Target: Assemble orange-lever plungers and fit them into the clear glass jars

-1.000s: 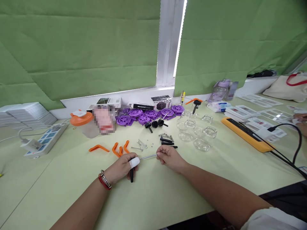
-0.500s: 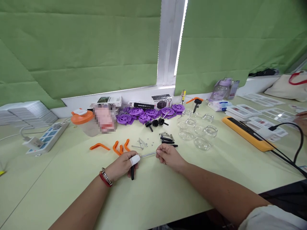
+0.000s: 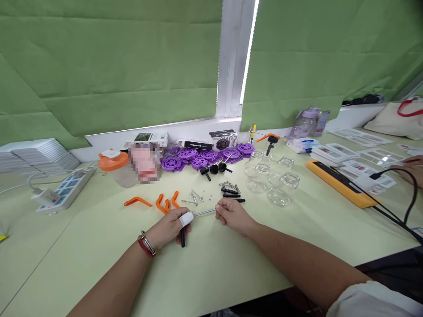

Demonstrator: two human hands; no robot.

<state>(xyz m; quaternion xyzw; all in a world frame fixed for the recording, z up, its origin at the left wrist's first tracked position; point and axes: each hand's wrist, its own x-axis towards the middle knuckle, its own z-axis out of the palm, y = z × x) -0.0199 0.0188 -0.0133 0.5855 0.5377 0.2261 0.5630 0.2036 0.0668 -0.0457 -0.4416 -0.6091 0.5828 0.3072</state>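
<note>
Green blinds hang behind a pale green table strewn with small parts. Near the front edge, the left hand is curled shut around a black handle, whose lower end sticks out below the fist; a white wrap covers one fingertip, and a red and silver bracelet sits at the wrist. A thin metal rod runs from that fist across to the right hand, which pinches its far end between closed fingertips. Both hands rest low over the table, close together, joined by the rod.

Just behind them lie loose screws, springs and short black pins. Orange clips lie to the left of the screws. Farther back, purple wheels are heaped beside clear glass jars. An orange-lidded cup and a power strip stand at the left. At the right, a yellow strip carries a black cable, and another person's hand shows at the edge.
</note>
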